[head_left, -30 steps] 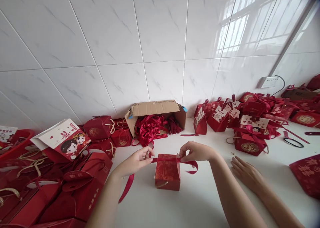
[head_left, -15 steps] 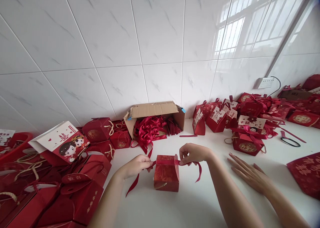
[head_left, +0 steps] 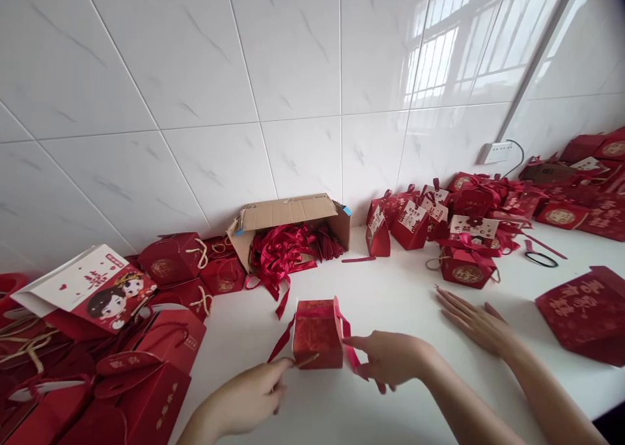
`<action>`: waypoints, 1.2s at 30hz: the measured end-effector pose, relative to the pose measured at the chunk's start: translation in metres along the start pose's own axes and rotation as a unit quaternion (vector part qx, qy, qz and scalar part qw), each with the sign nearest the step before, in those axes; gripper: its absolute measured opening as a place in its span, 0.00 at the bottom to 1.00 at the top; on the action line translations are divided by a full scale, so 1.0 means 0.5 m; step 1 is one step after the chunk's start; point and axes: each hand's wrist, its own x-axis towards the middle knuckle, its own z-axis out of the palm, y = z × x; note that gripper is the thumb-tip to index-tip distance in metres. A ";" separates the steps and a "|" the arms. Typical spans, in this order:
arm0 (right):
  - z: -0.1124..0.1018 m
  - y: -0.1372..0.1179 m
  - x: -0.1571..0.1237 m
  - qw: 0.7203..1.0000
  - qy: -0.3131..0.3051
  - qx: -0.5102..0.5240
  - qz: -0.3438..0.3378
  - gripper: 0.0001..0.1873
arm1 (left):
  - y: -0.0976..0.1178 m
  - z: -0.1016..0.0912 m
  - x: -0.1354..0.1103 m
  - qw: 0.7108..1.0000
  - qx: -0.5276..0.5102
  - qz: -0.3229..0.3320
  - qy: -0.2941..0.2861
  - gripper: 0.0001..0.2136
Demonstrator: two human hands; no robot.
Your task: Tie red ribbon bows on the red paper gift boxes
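A small red gift box [head_left: 317,341] stands on the white table with a dark red ribbon [head_left: 281,339] laid over its top, tails hanging down both sides. My left hand [head_left: 249,396] is at the box's lower left corner, index finger stretched to the end of its rope handle [head_left: 307,361]; the other fingers are curled and partly hidden. On the other side, my right hand [head_left: 393,360] has its index finger against the ribbon's right tail, thumb apart below. Neither hand visibly grips the ribbon.
A co-worker's hand [head_left: 473,318] lies flat at right, near a red box [head_left: 586,315]. Behind is a cardboard box [head_left: 288,214] of ribbons. Red gift boxes [head_left: 146,393] crowd the left; ribboned boxes [head_left: 469,267] stand back right beside a black ring [head_left: 541,258].
Both my hands have let go of the ribbon ends and moved down, toward the box's lower sides. The ribbon tails now drop along the box. The view has shifted slightly right.
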 end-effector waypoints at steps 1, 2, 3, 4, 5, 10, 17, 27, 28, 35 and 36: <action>0.009 0.007 -0.002 1.000 -0.004 0.011 -0.002 0.11 | -0.001 0.009 0.007 1.000 -0.003 -0.009 0.002 0.12; 0.014 0.014 -0.004 1.000 -0.017 0.025 -0.008 0.12 | -0.003 0.016 0.016 1.000 -0.010 -0.019 0.011 0.11; 0.014 0.020 -0.005 0.999 -0.014 0.039 -0.007 0.13 | -0.006 0.021 0.026 0.999 -0.022 -0.027 0.024 0.11; 0.011 0.027 -0.006 0.999 -0.012 0.052 -0.007 0.14 | -0.009 0.025 0.037 0.998 -0.036 -0.030 0.039 0.11; 0.007 0.033 -0.007 0.998 -0.009 0.065 -0.008 0.15 | -0.013 0.028 0.046 0.997 -0.052 -0.027 0.050 0.11; 0.012 0.045 0.002 0.988 -0.001 0.151 -0.019 0.15 | -0.017 0.035 0.079 0.983 -0.170 0.003 0.071 0.16; 0.100 0.023 0.044 0.940 0.010 0.332 -0.079 0.34 | 0.010 0.027 0.089 0.841 -0.467 0.055 0.267 0.30; 0.076 -0.014 0.045 0.791 0.202 0.557 -0.152 0.15 | 0.039 -0.030 0.064 0.642 -0.634 0.156 0.402 0.11; 0.070 -0.016 0.047 0.787 0.211 0.560 -0.151 0.12 | 0.041 -0.034 0.061 0.640 -0.630 0.156 0.411 0.11; 0.025 -0.036 0.043 0.820 0.292 0.452 -0.193 0.12 | 0.063 -0.057 0.040 0.661 -0.532 0.160 0.505 0.16; 0.019 -0.043 0.040 0.827 0.302 0.426 -0.206 0.13 | 0.067 -0.062 0.036 0.664 -0.516 0.156 0.518 0.16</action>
